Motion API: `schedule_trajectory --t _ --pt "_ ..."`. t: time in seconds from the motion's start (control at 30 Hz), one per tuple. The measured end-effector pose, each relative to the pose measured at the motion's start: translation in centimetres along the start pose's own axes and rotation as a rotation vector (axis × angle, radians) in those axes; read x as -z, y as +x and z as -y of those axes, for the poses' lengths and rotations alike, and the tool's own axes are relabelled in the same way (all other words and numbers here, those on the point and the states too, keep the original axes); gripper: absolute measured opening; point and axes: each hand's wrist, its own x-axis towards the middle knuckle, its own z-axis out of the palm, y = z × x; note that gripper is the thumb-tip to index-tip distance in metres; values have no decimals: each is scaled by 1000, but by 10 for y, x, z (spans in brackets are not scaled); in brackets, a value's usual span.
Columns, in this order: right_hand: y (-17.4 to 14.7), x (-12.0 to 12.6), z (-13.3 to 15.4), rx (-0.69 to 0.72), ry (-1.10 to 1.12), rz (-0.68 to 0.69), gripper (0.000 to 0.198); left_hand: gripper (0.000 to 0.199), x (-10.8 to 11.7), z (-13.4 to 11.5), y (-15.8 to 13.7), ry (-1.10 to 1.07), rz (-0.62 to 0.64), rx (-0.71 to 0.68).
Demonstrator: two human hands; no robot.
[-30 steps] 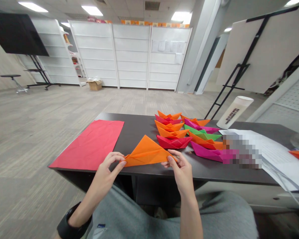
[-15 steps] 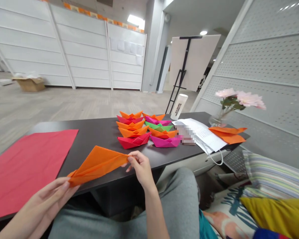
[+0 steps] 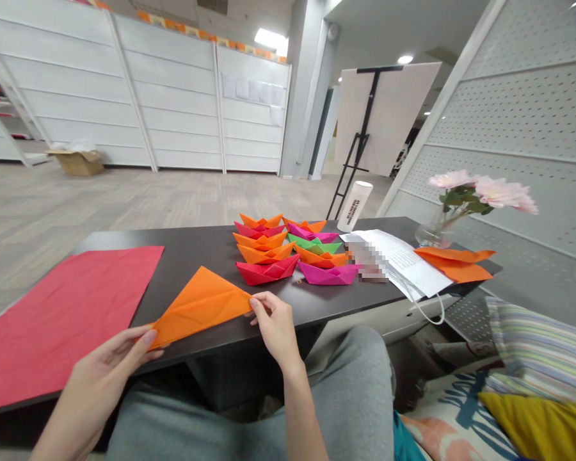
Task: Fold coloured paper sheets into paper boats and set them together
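An orange sheet of paper point(image 3: 201, 304), folded to a triangle, is stretched between my two hands over the table's front edge. My left hand point(image 3: 120, 358) pinches its lower left corner between thumb and fingers. At the right corner, my right hand point(image 3: 274, 320) grips the paper between thumb and forefinger. The triangle's peak points away from me, and faint creases run across its face. Beyond my right hand stand two rows of folded paper boats, among them a red boat point(image 3: 267, 269), a magenta boat point(image 3: 329, 274) and a green boat point(image 3: 314, 244).
Large red paper point(image 3: 77, 301) covers the table's left end. To the right lie white printed sheets point(image 3: 413, 269) with a white cord, and orange paper point(image 3: 458, 264). A white cylinder point(image 3: 355, 206) and a glass vase point(image 3: 432, 235) with pink flowers stand at the back of the dark table point(image 3: 192, 240).
The orange paper is pulled flatter and now shows as a clear triangle. Both hands still hold its corners. The whole view has shifted slightly, so things appear further right.
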Motion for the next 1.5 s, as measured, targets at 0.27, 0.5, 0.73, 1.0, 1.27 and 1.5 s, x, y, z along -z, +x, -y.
schedule_trajectory --t 0.27,0.5,0.73,1.0,1.27,1.5 --pt "3 3 1 -31 -35 13 28 71 -9 -14 -5 -97 1 -53" --pt "3 4 -1 -25 -44 50 27 60 -5 -10 -3 -135 -24 -53" --pt "4 5 -3 -29 -18 77 27 52 -6 -6 -1 -217 -9 -28" --pt "4 4 -4 -36 -34 74 27 55 -9 -8 -1 -373 -12 79" --pt "3 3 -2 -60 -59 103 29 37 -9 -4 -2 -265 -39 -135" --pt "2 2 0 -84 -81 101 32 35 -7 -2 -3 -116 -49 -181"
